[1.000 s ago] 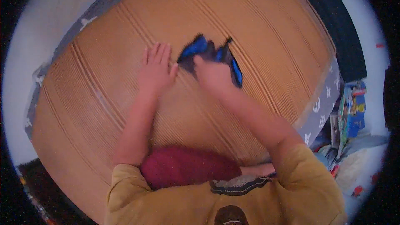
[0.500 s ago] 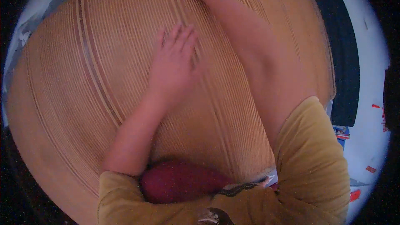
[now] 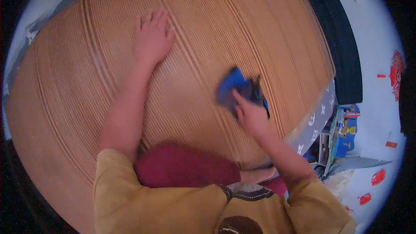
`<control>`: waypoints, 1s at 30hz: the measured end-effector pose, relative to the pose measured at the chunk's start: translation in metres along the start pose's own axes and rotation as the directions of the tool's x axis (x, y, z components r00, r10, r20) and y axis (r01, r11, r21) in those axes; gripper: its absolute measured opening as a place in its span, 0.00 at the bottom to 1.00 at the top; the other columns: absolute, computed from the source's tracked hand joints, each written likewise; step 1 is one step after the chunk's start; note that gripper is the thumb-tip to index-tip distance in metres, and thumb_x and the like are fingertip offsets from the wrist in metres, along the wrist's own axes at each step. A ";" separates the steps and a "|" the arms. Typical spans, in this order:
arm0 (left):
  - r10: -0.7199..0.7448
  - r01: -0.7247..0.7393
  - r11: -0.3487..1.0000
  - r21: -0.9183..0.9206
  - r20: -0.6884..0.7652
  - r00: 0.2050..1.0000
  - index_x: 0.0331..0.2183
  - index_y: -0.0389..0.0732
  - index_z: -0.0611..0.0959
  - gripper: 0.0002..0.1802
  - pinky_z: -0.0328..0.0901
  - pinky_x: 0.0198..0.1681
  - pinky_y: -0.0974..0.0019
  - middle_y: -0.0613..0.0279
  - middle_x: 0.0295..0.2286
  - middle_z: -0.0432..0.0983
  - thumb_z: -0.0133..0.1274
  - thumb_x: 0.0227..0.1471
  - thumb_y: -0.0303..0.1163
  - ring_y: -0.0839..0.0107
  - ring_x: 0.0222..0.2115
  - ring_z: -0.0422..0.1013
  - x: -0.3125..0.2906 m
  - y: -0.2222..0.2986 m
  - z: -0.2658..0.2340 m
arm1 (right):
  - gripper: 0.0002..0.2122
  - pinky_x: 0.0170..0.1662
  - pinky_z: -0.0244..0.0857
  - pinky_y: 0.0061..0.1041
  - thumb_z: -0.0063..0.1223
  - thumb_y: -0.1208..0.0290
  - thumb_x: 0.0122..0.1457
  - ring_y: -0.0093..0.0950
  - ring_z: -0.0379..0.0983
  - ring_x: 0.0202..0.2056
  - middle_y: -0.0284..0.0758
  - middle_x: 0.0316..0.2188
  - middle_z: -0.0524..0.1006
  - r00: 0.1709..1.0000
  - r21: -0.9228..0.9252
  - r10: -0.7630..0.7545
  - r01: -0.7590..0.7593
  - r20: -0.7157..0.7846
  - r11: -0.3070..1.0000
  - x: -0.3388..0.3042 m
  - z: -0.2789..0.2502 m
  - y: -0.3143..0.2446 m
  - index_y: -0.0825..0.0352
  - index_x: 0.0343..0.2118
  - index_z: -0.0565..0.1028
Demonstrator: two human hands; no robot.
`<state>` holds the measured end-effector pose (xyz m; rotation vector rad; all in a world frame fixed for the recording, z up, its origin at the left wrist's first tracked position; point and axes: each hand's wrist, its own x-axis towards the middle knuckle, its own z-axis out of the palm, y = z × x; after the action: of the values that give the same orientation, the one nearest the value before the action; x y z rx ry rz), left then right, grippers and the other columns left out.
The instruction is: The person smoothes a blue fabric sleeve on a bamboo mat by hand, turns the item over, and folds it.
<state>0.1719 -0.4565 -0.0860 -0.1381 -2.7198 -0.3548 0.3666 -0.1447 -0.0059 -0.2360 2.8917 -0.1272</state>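
A large tan striped mat [image 3: 190,99] spreads beneath both my hands. My left hand [image 3: 152,39] lies flat on it, left of the middle, with its fingers spread and nothing in it. On the mat's right half, my right hand [image 3: 252,118] presses on a crumpled blue and dark cloth [image 3: 234,83]. Its index finger stretches over the cloth, while the other fingers are curled and partly hidden. Cloth and fingertips are somewhat smeared by motion.
A dark padded panel [image 3: 342,39] runs along the mat's far right edge. Grey patterned fabric [image 3: 315,119] shows beside the mat on the right, near a small shelf [image 3: 328,145] with colourful items. My knee in maroon cloth [image 3: 186,167] rests on the mat close to me.
My right hand has come back from the far edge toward me with the cloth, which now shows more fully. My left hand has shifted left and farther away, onto the mat.
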 end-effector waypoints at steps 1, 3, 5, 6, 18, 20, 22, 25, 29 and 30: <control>0.010 -0.010 1.000 -0.002 -0.003 1.000 0.61 0.41 0.65 0.33 0.39 0.68 0.48 0.63 0.62 0.59 0.42 0.60 0.48 0.62 0.64 0.51 0.002 -0.001 -0.001 | 0.24 0.31 0.69 0.42 0.54 0.67 0.58 0.45 0.75 0.27 0.42 0.29 0.79 0.998 0.026 0.033 -0.034 0.047 0.999 -0.044 0.006 0.015 0.51 0.59 0.68; 0.008 -0.008 1.000 0.010 -0.006 1.000 0.62 0.42 0.64 0.32 0.38 0.68 0.48 0.64 0.63 0.58 0.40 0.61 0.48 0.62 0.65 0.50 0.007 -0.001 0.003 | 0.24 0.31 0.69 0.41 0.57 0.67 0.55 0.44 0.76 0.27 0.41 0.28 0.79 1.000 -0.012 0.015 -0.015 0.026 1.000 -0.127 0.025 0.035 0.54 0.57 0.70; 0.018 -0.019 1.000 0.023 0.007 1.000 0.62 0.43 0.64 0.32 0.38 0.68 0.47 0.64 0.63 0.58 0.40 0.61 0.48 0.62 0.65 0.49 0.010 0.005 0.001 | 0.23 0.30 0.69 0.42 0.58 0.67 0.52 0.43 0.76 0.26 0.41 0.27 0.79 0.973 -0.074 0.119 -0.107 0.196 0.992 -0.193 0.052 0.055 0.58 0.53 0.72; 0.014 -0.015 0.999 0.043 0.022 1.000 0.62 0.43 0.64 0.32 0.37 0.68 0.47 0.64 0.63 0.58 0.39 0.61 0.48 0.62 0.65 0.49 0.009 0.007 0.000 | 0.23 0.30 0.69 0.42 0.58 0.67 0.52 0.43 0.76 0.26 0.41 0.27 0.79 0.971 -0.068 0.128 -0.117 0.200 0.991 -0.196 0.056 0.055 0.58 0.53 0.72; -0.021 0.016 0.997 0.074 0.069 0.997 0.62 0.41 0.63 0.30 0.38 0.68 0.47 0.61 0.63 0.58 0.38 0.62 0.41 0.59 0.66 0.48 -0.005 0.014 -0.008 | 0.22 0.22 0.66 0.39 0.52 0.69 0.54 0.38 0.74 0.20 0.37 0.23 0.77 0.971 -0.134 -0.226 0.214 -0.084 0.968 0.046 0.015 -0.050 0.56 0.55 0.71; -0.023 0.018 0.998 0.056 0.081 0.996 0.62 0.39 0.63 0.30 0.39 0.68 0.48 0.58 0.62 0.58 0.40 0.60 0.38 0.58 0.65 0.49 -0.004 0.011 -0.009 | 0.22 0.24 0.68 0.41 0.48 0.68 0.57 0.38 0.77 0.22 0.37 0.25 0.79 0.971 -0.145 -0.220 0.205 -0.094 0.968 0.130 0.008 -0.083 0.53 0.57 0.70; 0.001 -0.003 1.000 0.024 0.078 0.997 0.62 0.36 0.62 0.31 0.40 0.68 0.49 0.56 0.62 0.59 0.41 0.58 0.35 0.57 0.65 0.50 0.005 0.016 -0.008 | 0.20 0.25 0.69 0.41 0.44 0.68 0.60 0.39 0.77 0.22 0.39 0.25 0.80 0.941 -0.170 -0.250 0.214 -0.227 0.962 0.217 0.000 -0.105 0.52 0.57 0.70; -0.074 0.074 0.994 -0.076 -0.006 0.997 0.60 0.30 0.62 0.32 0.42 0.68 0.50 0.49 0.61 0.60 0.42 0.54 0.30 0.55 0.64 0.52 0.001 0.014 -0.010 | 0.20 0.34 0.72 0.42 0.40 0.63 0.61 0.42 0.80 0.32 0.43 0.31 0.81 0.912 -0.161 -0.266 0.225 -0.313 0.961 0.323 -0.017 -0.152 0.50 0.56 0.71; -0.087 0.092 0.992 -0.086 0.067 0.994 0.62 0.29 0.57 0.37 0.40 0.69 0.53 0.47 0.63 0.54 0.47 0.50 0.23 0.54 0.65 0.49 0.000 0.016 -0.012 | 0.15 0.37 0.74 0.43 0.38 0.64 0.64 0.41 0.81 0.36 0.43 0.35 0.82 0.846 -0.209 -0.335 0.269 -0.416 0.940 0.416 -0.040 -0.187 0.59 0.43 0.79; -0.047 0.050 0.997 -0.060 0.041 0.998 0.62 0.29 0.57 0.38 0.39 0.69 0.53 0.47 0.63 0.55 0.47 0.50 0.24 0.53 0.65 0.49 -0.002 0.014 -0.008 | 0.16 0.31 0.72 0.41 0.38 0.64 0.64 0.40 0.79 0.31 0.41 0.31 0.81 0.868 -0.244 -0.344 0.268 -0.359 0.932 0.434 -0.045 -0.190 0.62 0.49 0.75</control>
<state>0.1787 -0.4453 -0.0766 -0.0971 -2.7563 -0.4545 -0.0319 -0.4027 -0.0408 -0.7971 3.2454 0.0523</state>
